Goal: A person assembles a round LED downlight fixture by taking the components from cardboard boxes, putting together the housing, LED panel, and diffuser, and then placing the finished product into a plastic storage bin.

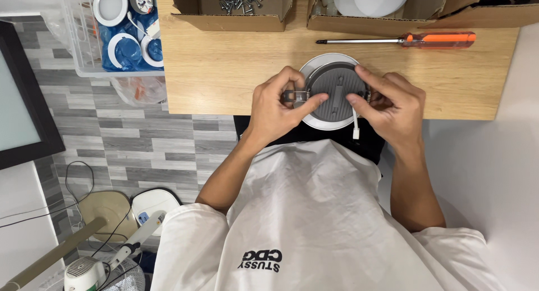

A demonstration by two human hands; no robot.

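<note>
A round downlight [336, 83] lies face down at the near edge of the wooden table [224, 72], showing a grey back and a white rim. My left hand [278, 106] pinches the metal spring clip [296, 95] on the lamp's left side, thumb lying across the grey back. My right hand [393, 106] grips the right side, where a second clip is mostly hidden under the fingers. A short white cable with a plug [356, 129] hangs off the lamp's near edge.
An orange-handled screwdriver [438, 39] lies behind the lamp. At the table's back stand a cardboard box of screws [241, 5] and one with white round parts [382, 2]. A clear bin of lamps [123, 33] sits left. A fan [90, 271] stands on the floor.
</note>
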